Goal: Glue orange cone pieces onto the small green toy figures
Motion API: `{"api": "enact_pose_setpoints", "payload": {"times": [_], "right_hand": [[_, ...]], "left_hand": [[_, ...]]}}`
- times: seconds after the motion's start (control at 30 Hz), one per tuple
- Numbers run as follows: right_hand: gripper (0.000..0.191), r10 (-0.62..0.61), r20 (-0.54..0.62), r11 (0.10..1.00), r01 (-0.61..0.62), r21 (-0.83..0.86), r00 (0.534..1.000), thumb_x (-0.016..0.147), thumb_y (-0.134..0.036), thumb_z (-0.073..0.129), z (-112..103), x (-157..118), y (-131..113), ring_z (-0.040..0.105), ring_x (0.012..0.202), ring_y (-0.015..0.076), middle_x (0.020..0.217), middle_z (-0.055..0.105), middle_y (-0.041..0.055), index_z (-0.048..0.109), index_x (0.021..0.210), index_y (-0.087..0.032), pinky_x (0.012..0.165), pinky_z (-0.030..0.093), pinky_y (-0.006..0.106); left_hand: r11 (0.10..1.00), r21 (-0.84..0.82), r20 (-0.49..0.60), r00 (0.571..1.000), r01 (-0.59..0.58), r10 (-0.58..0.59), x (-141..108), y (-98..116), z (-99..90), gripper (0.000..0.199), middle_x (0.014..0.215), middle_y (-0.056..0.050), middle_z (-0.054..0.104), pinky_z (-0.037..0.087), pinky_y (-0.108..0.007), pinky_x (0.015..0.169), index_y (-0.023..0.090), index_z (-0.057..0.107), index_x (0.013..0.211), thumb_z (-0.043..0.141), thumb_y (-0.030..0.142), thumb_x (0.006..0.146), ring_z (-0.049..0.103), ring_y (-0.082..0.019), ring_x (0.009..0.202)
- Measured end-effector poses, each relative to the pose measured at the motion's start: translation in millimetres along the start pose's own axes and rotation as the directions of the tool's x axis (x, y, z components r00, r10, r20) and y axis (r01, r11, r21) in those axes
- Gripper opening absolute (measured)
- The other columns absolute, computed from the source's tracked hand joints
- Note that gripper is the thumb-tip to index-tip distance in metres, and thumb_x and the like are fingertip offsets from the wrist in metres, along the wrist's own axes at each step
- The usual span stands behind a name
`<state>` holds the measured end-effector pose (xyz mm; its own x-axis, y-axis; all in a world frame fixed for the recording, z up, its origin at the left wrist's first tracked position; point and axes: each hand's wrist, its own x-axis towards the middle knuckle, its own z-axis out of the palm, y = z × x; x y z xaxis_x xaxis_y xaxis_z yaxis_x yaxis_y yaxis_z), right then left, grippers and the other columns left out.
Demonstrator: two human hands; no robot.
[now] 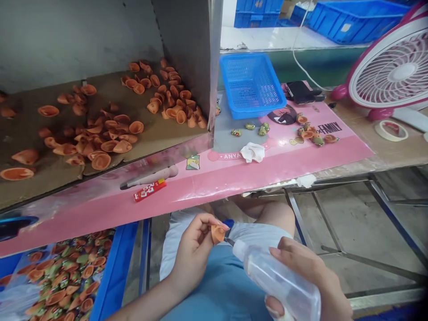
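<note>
My left hand [192,254] pinches a small orange cone [218,234] in a narrow grip between thumb and fingertips, just above my lap. My right hand [301,276] is wrapped around a clear plastic squeeze bottle [277,281], holding it tilted with its thin nozzle [229,241] pointing at the cone. The tip sits right at the cone's edge, but I can't tell whether they touch. Below my hands is my light blue apron [217,285].

At 10 o'clock, a cardboard-lined shelf [100,89] holds a scattered spread of orange cones [112,145], with a denser heap [174,100] at its far right corner. At 12 o'clock, a pink mat [214,187] runs along the bench edge, with a red packet [150,190] and a pale tool [149,177] lying on it. Farther along it, toward 1 o'clock, are a crumpled white cloth [252,152], a blue plastic basket [252,84], and a few green-and-orange pieces [309,133]. At 2 o'clock stand a pink-and-white fan [391,71] and a roll of tape [391,130]. At 8 o'clock, a blue bin [115,272] is packed with more orange-and-green pieces [63,281].
</note>
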<state>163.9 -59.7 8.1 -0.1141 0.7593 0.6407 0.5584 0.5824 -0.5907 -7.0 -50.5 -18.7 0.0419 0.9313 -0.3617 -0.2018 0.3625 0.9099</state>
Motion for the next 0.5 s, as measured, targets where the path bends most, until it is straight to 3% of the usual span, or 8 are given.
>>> {"api": "enact_pose_setpoints", "payload": {"times": [0.2, 0.5], "right_hand": [[0.030, -0.035, -0.010, 0.996, 0.036, 0.077, 0.999, 0.077, -0.033, 0.054, 4.3, 3.0, -1.7, 0.043, 0.041, 0.0121, 0.053, 0.043, -0.0008, 0.054, 0.098, -0.011, 0.034, 0.033, 0.025], [0.032, -0.072, 0.068, 0.992, 0.064, 0.110, 0.995, 0.076, -0.029, 0.056, 1.5, -0.1, 4.0, 0.049, 0.048, 0.0144, 0.060, 0.053, 0.0051, 0.053, 0.100, -0.009, 0.038, 0.040, 0.027]], "left_hand": [[0.997, -0.072, 0.041, 0.999, 0.031, -0.028, 2.1, -7.9, -0.6, 0.006, 0.081, -0.001, 0.063, 0.040, -0.021, 0.064, 0.020, 0.051, 0.081, 0.055, 0.024, 0.079, 0.055, -0.012, 0.076], [0.996, -0.078, 0.056, 0.998, 0.039, -0.034, -1.0, -8.0, -0.3, 0.006, 0.080, 0.000, 0.063, 0.040, -0.021, 0.065, 0.021, 0.050, 0.079, 0.055, 0.022, 0.080, 0.056, -0.012, 0.076]]}}
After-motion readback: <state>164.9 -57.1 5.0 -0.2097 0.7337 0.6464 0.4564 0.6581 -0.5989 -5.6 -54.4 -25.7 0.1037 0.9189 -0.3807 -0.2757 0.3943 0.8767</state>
